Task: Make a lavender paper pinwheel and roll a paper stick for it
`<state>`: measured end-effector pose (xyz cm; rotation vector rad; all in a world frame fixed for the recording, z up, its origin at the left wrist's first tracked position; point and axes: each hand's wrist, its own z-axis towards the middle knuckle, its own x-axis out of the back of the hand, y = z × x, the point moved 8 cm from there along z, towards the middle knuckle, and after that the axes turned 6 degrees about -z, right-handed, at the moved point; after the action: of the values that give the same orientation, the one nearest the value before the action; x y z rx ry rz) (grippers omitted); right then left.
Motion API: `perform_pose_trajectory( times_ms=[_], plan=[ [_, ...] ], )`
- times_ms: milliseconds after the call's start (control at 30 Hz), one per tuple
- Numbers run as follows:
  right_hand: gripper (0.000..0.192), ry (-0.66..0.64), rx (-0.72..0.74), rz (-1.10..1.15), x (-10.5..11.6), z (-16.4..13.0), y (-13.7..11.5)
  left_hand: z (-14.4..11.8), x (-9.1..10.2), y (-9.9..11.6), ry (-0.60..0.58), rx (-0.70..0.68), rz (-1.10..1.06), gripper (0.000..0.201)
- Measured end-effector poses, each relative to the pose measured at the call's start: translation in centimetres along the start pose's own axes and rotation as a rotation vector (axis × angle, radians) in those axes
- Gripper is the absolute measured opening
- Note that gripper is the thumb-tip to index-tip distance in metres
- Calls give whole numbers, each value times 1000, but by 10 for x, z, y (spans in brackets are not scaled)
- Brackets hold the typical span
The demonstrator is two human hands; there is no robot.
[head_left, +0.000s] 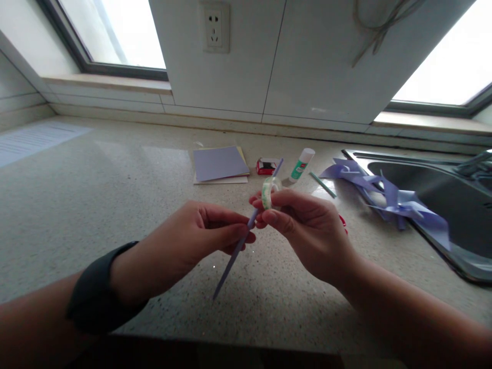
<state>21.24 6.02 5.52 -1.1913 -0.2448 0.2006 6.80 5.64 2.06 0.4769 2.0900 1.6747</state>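
Note:
My left hand [215, 229] pinches a thin rolled purple paper stick [231, 260] around its middle, above the speckled countertop. The stick slants from lower left to upper right. In my right hand [307, 225] is a small roll of clear tape [266, 193] with a green-patterned core, held between thumb and fingers right beside the stick. Whether a strip of tape runs onto the paper is too small to tell. Both hands are closed and nearly touch each other.
Behind my hands lie a stack of purple paper [221, 163], a red-and-black box [266, 165], a glue stick [302, 165] and a green stick [323, 184]. Purple paper pinwheels [400, 201] rest over the edge of the steel sink [442, 189]. A printed sheet [34, 137] lies far left.

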Motion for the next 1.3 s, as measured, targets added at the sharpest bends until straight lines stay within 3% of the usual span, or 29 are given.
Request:
perform_pose_trajectory(
  times_ms=[167, 467, 833, 1100, 1300],
  plan=[
    [9, -72, -9, -26, -3, 0, -4, 1, -7, -9, -83, 57, -149, 18],
    [26, -207, -32, -395, 4, -3, -9, -1, 3, 0, 81, -29, -231, 16],
    [38, -306, -48, -588, -11, -4, -6, -1, -4, -4, 52, -2, -264, 10],
    [36, -390, -150, -586, -10, -7, 1, -2, -5, -4, 72, 5, -299, 8],
    [32, -469, -234, -357, -8, -9, 6, -2, -6, -2, 59, -5, -343, 6]
  ],
)
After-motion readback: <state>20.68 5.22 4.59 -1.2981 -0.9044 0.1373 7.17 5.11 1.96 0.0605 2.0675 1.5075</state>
